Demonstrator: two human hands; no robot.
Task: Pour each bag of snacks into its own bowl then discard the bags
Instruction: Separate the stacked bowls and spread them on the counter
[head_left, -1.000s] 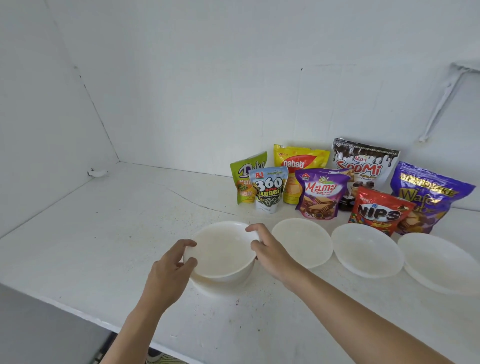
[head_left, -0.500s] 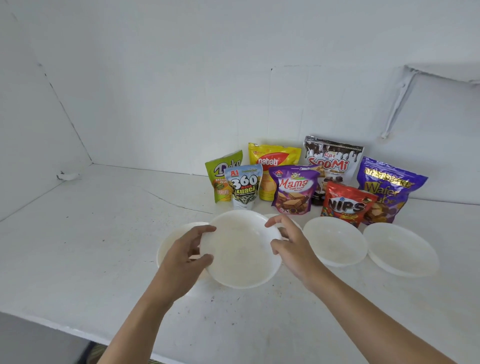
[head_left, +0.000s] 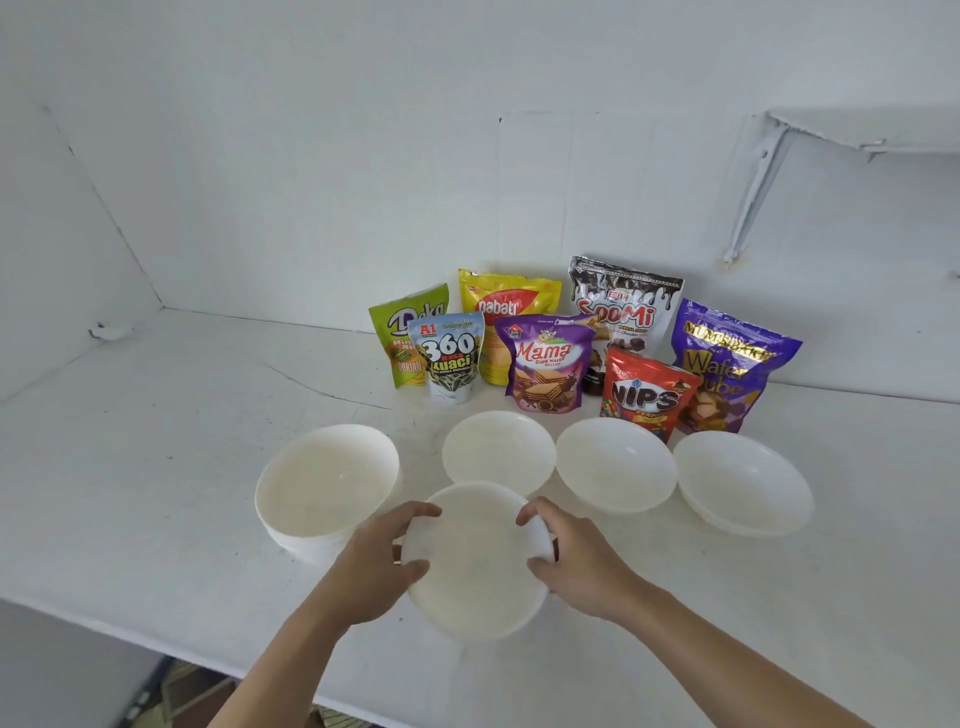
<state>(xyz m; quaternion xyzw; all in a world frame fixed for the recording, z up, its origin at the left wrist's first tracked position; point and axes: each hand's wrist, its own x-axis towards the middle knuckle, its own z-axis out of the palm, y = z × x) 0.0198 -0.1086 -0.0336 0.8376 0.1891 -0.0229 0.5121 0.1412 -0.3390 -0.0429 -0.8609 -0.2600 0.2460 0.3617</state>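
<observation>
Seven snack bags are standing up back: Deka bag (head_left: 402, 332), 360 Kuaci bag (head_left: 452, 358), Nabati bag (head_left: 511, 306), Mama bag (head_left: 545, 364), Soomi bag (head_left: 623, 306), Nips bag (head_left: 644, 395), Wafer Cube bag (head_left: 727, 364). White bowls are sitting in five spots: left stack (head_left: 322, 483), near bowl (head_left: 475, 566), second bowl (head_left: 498, 452), third bowl (head_left: 615, 467), right bowl (head_left: 743, 483). Two are looking stacked, so the total's unclear. Two hands are showing: left hand (head_left: 374, 566), right hand (head_left: 576, 561).

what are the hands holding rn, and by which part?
One white bowl, held by its rim: left hand grips the left edge, right hand the right edge.
</observation>
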